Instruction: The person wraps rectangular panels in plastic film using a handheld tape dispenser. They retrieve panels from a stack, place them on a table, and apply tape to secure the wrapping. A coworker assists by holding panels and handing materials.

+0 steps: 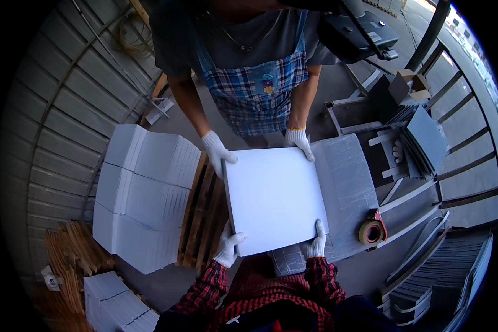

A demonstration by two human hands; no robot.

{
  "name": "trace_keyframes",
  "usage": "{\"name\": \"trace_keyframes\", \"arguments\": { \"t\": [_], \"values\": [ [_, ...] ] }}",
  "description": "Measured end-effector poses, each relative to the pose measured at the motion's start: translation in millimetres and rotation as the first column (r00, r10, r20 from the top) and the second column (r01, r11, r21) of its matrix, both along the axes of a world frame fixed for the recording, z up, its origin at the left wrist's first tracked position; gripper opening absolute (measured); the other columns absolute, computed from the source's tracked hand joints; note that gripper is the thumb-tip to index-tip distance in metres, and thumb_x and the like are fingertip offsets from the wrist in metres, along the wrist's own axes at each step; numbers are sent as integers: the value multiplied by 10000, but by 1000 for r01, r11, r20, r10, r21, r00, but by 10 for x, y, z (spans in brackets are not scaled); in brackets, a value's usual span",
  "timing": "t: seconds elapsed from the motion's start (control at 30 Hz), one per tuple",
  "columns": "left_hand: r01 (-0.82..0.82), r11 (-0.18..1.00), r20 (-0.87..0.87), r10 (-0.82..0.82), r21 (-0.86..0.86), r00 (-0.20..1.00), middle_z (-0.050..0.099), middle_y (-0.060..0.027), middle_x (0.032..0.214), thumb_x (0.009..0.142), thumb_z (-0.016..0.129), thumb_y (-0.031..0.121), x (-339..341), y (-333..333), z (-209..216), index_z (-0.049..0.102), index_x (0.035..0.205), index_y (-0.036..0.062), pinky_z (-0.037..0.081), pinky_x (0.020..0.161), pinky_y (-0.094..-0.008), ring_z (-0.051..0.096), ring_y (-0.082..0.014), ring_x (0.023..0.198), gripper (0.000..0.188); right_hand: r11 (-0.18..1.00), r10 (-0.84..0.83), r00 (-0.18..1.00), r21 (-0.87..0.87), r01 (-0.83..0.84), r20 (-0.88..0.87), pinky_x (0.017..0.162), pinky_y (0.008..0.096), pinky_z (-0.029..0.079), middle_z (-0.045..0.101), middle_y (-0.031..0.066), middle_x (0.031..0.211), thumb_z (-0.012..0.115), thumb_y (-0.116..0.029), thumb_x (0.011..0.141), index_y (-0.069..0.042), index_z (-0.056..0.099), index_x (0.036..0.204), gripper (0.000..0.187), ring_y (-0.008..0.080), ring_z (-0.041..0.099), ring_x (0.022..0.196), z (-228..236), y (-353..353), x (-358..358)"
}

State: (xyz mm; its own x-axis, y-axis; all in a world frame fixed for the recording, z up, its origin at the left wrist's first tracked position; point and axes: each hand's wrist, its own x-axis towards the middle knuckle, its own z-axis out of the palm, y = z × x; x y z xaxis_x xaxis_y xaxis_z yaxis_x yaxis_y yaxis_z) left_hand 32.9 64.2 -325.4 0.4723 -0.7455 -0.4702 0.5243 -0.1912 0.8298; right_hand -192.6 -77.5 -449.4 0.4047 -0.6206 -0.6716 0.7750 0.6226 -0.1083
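A white, nearly square panel (276, 199) lies level between me and a co-worker. My left hand (228, 246), in a white knit glove, grips its near left corner. At the near right corner, my right hand (316, 242), gloved the same way, has its thumb on the top face and its fingers mostly hidden at the edge. Opposite me, the co-worker's gloved hands (218, 152) hold the two far corners. Partly under the panel and to its right is a plastic-wrapped grey slab or bench top (346, 182).
A red tape dispenser (373, 229) sits on the wrapped surface's right edge. On the left, stacked white panels (155, 182) stand beside a wooden pallet (199, 216), with wood strips (74, 249) nearby. Grey sheets (423, 141) and metal racks are at right; a dark box-shaped device (359, 36) hangs above.
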Motion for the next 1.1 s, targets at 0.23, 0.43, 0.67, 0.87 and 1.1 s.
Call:
{"name": "trace_keyframes", "arguments": {
  "t": [0.23,0.43,0.67,0.87,1.1],
  "values": [
    [83,993,-264,-58,86,963,570,-34,1317,937,670,419,-163,34,-1077,519,1384,104,395,1050,-346,507,-159,1229,567,957,-68,882,-279,-74,-466,997,415,476,629,51,1084,693,-73,849,-62,608,1156,319,246,590,1051,1237,153,-368],
    [388,920,-232,-365,59,902,576,-91,1354,985,554,478,-793,-454,-1472,474,1419,23,390,1040,-314,536,-180,1223,634,831,-333,519,-505,-234,-788,990,421,489,537,86,1324,693,-4,850,-90,412,1409,632,263,567,1176,1528,490,-705],
    [727,661,507,-698,185,506,608,-153,1279,1006,485,439,-869,-712,-1444,515,1361,11,439,1007,-336,599,-250,1163,557,786,-410,293,-498,-366,-864,948,396,504,556,100,1298,736,-107,831,-46,301,1474,779,257,591,1127,1470,689,-251],
    [630,777,639,-480,-9,601,574,-142,1360,1015,487,384,-549,-948,-394,474,1424,74,464,990,-340,622,-264,1129,514,665,-472,35,-382,-642,-881,903,370,519,595,110,1236,778,-221,816,4,232,1492,897,248,621,1056,1453,679,-255],
    [518,853,676,-417,60,608,587,-232,1329,1057,380,357,-578,-987,197,289,1527,101,463,1012,-392,585,-336,1229,543,515,-179,270,-324,-794,-946,908,359,498,593,116,1192,875,-293,713,-17,452,1333,799,195,585,1075,1851,747,-776]
  ]
}}
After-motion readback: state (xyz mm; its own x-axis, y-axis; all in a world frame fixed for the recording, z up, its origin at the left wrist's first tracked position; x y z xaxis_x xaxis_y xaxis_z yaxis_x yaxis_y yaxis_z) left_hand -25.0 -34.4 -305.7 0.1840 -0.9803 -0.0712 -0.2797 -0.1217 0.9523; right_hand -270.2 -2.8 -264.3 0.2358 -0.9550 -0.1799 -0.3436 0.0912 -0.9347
